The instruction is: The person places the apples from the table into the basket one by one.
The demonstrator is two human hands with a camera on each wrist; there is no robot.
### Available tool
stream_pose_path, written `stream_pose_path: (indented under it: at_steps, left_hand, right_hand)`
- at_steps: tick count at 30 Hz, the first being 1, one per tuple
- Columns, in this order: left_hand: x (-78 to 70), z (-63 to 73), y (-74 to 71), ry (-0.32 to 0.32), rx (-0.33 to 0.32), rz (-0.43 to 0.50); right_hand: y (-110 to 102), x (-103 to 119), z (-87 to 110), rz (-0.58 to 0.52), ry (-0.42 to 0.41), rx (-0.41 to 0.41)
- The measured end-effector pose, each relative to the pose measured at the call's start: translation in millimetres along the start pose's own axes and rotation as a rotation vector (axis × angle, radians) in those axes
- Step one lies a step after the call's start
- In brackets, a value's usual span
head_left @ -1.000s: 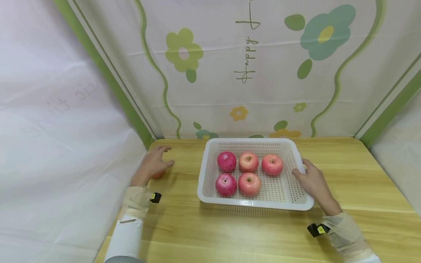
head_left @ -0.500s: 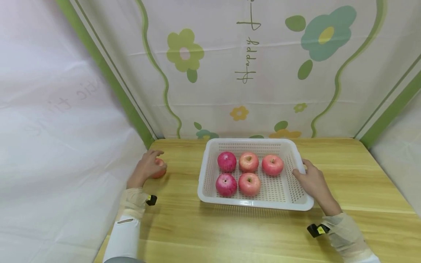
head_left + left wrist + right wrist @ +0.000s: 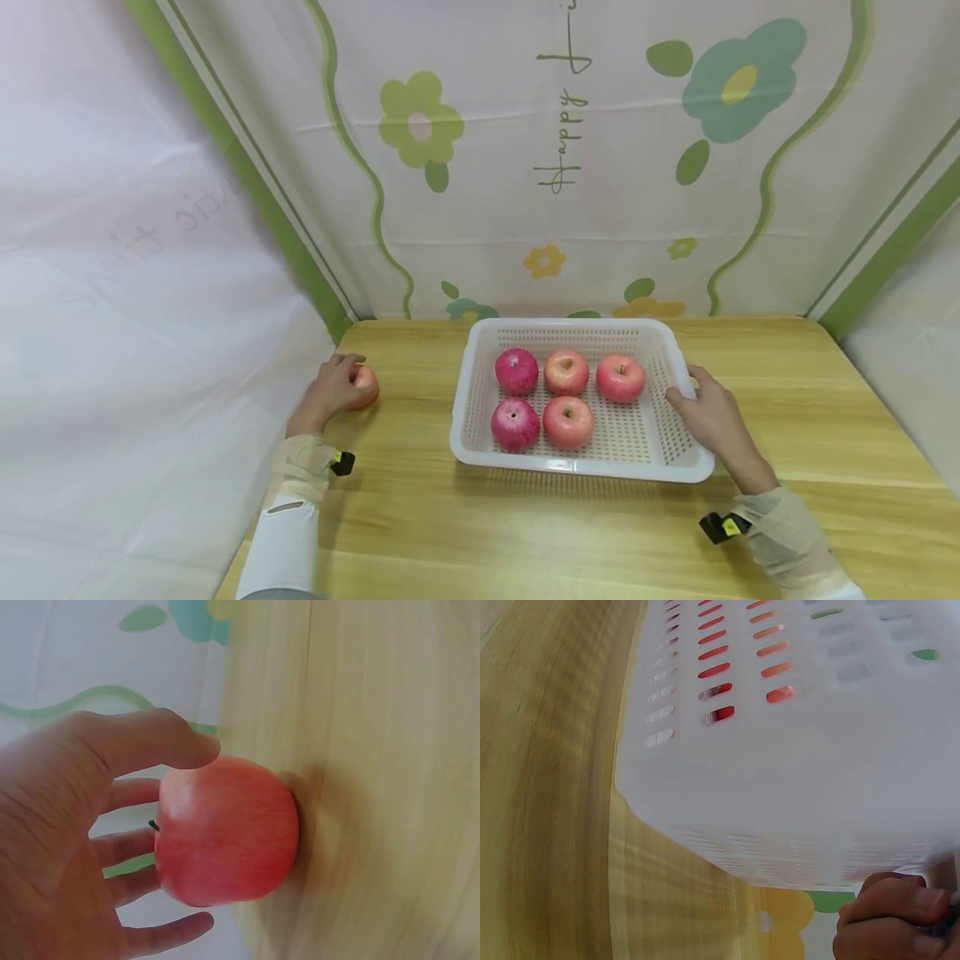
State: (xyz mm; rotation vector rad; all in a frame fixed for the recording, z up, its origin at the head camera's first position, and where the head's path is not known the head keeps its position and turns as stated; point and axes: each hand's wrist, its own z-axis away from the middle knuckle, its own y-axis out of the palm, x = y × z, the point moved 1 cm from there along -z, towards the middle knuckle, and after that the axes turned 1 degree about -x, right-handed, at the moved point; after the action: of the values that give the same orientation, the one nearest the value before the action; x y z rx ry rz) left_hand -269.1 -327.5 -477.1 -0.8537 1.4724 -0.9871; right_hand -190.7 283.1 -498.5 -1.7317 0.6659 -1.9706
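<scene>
My left hand point(image 3: 327, 393) is at a red apple point(image 3: 367, 387) on the left part of the table. In the left wrist view the thumb tip lies at the upper side of that apple point(image 3: 229, 832), and the fingers curve round behind it. The apple's short stem points toward the palm. With my right hand point(image 3: 711, 418) I grip the right rim of a white plastic basket point(image 3: 626, 450); the right wrist view shows curled fingers point(image 3: 889, 915) at the basket's edge. Several apples lie inside, among them two deep-pink ones point(image 3: 517, 371) on the left and a paler one point(image 3: 567, 422) beside them.
The wooden table point(image 3: 525, 533) reaches back to a white curtain point(image 3: 480, 208) printed with flowers. Another white curtain point(image 3: 150, 333) hangs close beside my left arm. Small black cameras point(image 3: 342, 463) are strapped at both wrists.
My left hand has shifted left and slightly down, and its thumb and fingers have drawn in around the apple. The right hand and the basket have stayed in place.
</scene>
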Motion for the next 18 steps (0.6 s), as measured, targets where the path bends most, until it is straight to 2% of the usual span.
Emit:
stream_pose_path:
  at_steps: [7,18]
  left_hand:
    - [7.4,-1.4,4.8,-0.018,0.023,0.002]
    - [3.7,-0.1,3.3,-0.012,0.018,-0.003]
  right_hand:
    - [0.6,-0.3,0.6,-0.003,0.009,0.003]
    - [0.3,1.6,1.6,-0.004,0.006,-0.002]
